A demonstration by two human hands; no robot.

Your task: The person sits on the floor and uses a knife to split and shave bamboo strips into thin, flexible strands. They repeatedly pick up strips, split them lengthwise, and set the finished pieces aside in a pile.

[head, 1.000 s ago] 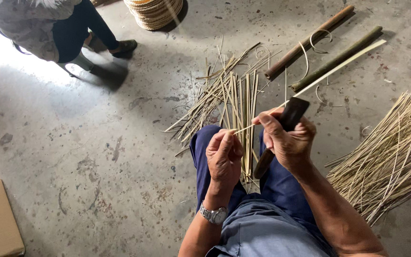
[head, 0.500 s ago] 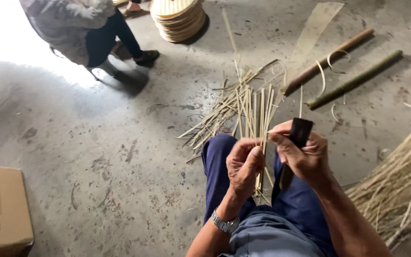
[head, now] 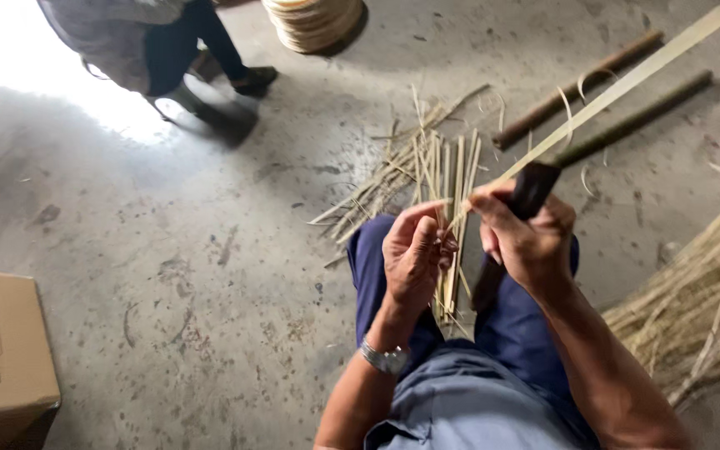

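My left hand [head: 415, 254], with a metal watch on its wrist, pinches the near end of a long pale bamboo strip [head: 627, 82] that runs up to the top right corner. My right hand [head: 522, 237] grips a dark-handled knife [head: 527, 193] against that strip, close to my left fingers. Both hands hover above my blue-trousered knee. A pile of split bamboo strips [head: 427, 179] lies on the concrete floor just beyond the knee.
Two dark bamboo poles [head: 581, 90] lie at the upper right. A large heap of thin strips [head: 702, 308] spreads at the right. A stack of woven trays [head: 314, 21] stands at the top. Another person [head: 152, 46] sits at upper left. A cardboard box [head: 2, 358] is at lower left.
The view has shifted, and the long strip now angles up to the top right. My hands stay close together on the strip and knife.
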